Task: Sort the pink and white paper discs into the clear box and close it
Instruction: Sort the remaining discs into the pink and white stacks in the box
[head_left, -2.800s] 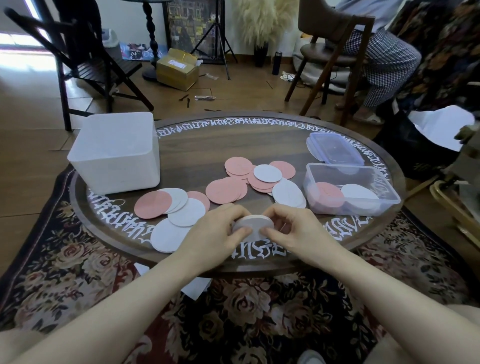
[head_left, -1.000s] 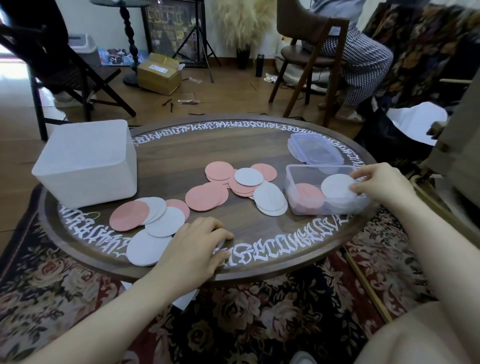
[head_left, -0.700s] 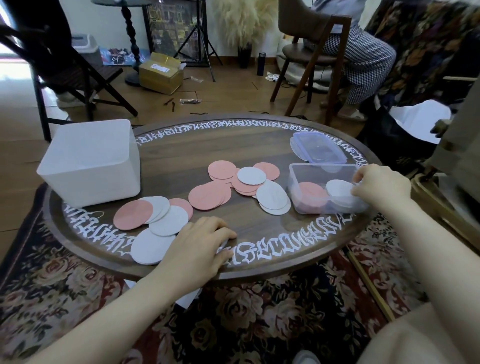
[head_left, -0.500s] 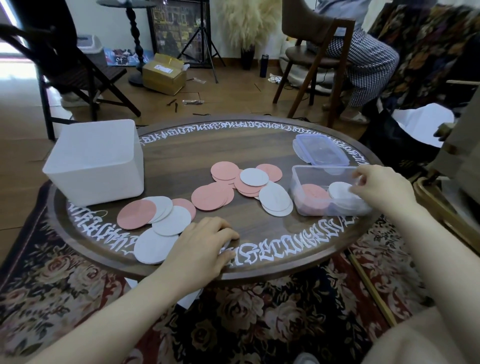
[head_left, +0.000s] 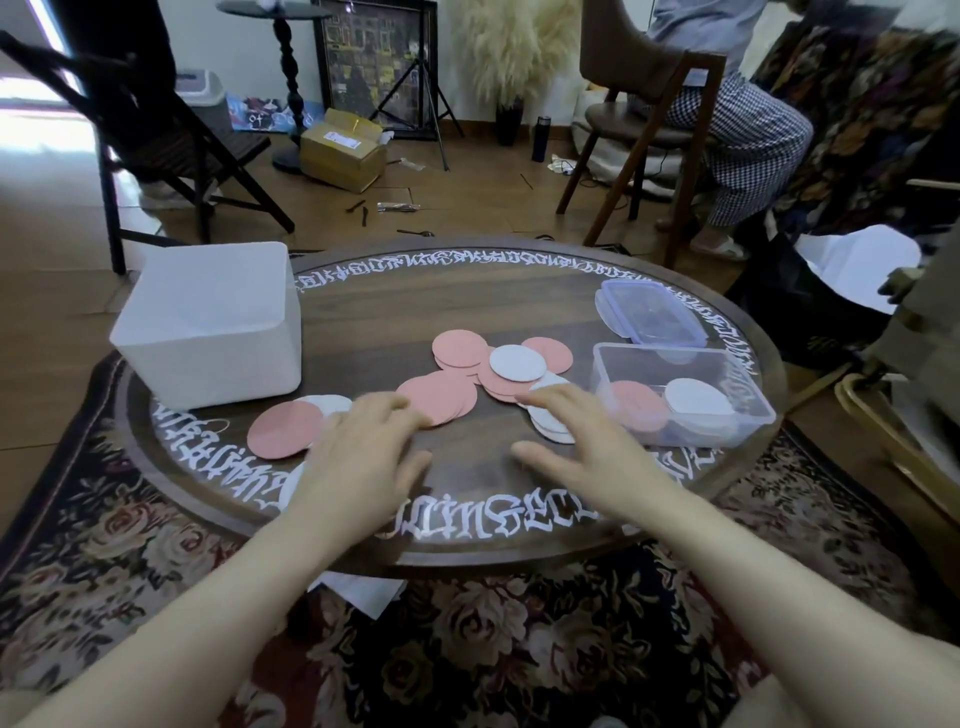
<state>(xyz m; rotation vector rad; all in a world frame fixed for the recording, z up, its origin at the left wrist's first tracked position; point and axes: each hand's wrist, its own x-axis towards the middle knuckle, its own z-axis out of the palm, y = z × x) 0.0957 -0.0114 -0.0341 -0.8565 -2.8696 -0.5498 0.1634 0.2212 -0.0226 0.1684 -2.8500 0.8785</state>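
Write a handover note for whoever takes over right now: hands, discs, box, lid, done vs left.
Left hand: open, empty, over the table near its front edge, fingers toward the pink disc stack.
Right hand: open, empty, over the white discs beside the clear box.
Clear box: open, at right; a pink stack and a white stack lie side by side inside.
Lid: off, on the table behind the box.
Left: loose pink and white discs in the middle cluster and the front-left group; sort them in, then close the lid.
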